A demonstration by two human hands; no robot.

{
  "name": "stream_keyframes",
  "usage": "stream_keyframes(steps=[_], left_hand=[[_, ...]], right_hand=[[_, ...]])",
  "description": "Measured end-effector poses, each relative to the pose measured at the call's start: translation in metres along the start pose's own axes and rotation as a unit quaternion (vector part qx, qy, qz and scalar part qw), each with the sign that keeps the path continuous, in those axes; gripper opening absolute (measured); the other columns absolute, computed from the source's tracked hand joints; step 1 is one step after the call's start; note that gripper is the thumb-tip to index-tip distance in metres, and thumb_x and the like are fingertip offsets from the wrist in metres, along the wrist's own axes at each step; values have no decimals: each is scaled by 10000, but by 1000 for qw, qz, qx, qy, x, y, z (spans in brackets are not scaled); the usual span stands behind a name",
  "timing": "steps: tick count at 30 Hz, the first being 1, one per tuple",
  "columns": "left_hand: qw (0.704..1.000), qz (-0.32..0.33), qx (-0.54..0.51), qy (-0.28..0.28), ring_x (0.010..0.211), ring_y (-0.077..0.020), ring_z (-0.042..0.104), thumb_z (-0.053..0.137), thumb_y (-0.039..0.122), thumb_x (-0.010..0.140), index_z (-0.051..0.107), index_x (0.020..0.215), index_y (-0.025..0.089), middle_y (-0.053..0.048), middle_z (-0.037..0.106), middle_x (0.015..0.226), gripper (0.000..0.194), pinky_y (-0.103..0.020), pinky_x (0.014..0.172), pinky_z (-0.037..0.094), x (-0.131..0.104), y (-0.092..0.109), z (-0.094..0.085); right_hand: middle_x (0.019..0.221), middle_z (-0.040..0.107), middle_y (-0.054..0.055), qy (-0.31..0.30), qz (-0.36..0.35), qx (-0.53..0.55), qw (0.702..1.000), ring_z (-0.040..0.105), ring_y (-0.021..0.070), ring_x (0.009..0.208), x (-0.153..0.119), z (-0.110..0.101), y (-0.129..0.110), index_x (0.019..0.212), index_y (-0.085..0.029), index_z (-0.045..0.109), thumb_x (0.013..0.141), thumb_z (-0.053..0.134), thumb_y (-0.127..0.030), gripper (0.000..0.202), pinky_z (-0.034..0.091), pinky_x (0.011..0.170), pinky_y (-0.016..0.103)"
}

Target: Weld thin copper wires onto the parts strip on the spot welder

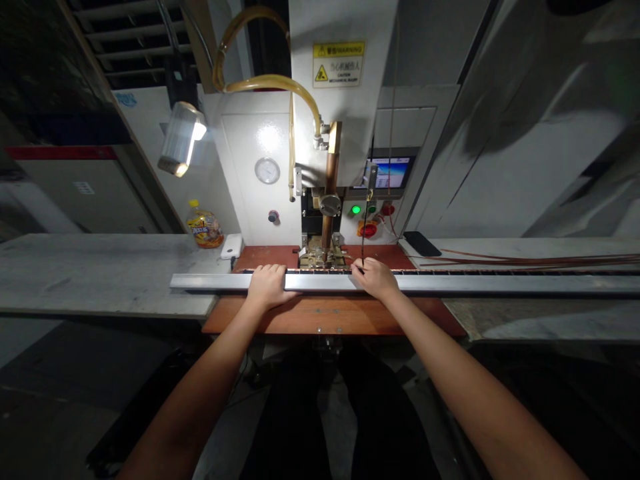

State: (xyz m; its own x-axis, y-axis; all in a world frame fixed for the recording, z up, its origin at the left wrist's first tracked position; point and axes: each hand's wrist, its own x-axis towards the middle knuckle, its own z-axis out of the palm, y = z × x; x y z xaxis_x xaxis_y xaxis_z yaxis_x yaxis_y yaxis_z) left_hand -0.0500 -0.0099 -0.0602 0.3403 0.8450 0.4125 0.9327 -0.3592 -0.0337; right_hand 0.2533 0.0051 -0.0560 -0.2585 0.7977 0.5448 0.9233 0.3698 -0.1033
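Observation:
A long grey metal bar [475,285] lies crosswise over the reddish-brown board [300,317], under the machine's copper-coloured rod [327,230]. My left hand [269,285] is wrapped over the bar, left of the rod. To the right of the rod, my right hand [375,277] rests at the bar with its fingers closed in a pinch at the lower end of a thin dark rod [364,233] that rises in front of the panel. A row of dark segments runs along the bar's far edge.
Thin brown rods [530,259] and a black phone [423,244] lie on the right table. A yellow-capped bottle [205,225] and a white device [231,247] stand at the left. A lamp [183,139] hangs at upper left.

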Motion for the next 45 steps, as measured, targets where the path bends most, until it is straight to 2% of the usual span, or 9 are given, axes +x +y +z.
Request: stream_keyframes(steps=[23, 45], left_hand=[[1000, -10, -13, -6, 994, -336, 571, 606, 693, 671, 610, 999, 188, -143, 657, 994, 602, -441, 876, 359, 2, 6, 0], [1000, 6, -10, -1, 976, -327, 571, 593, 716, 668, 576, 961, 183, -135, 647, 979, 609, -426, 854, 359, 4, 11, 3]], right_hand=[[696, 621, 51, 9, -2, 8, 1000, 550, 167, 692, -2, 1, 7, 717, -201, 633, 913, 417, -309, 311, 329, 653, 262], [699, 610, 51, 1, 7, 6, 1000, 553, 170, 709, -5, -1, 14, 713, -201, 614, 920, 415, -324, 312, 331, 653, 262]])
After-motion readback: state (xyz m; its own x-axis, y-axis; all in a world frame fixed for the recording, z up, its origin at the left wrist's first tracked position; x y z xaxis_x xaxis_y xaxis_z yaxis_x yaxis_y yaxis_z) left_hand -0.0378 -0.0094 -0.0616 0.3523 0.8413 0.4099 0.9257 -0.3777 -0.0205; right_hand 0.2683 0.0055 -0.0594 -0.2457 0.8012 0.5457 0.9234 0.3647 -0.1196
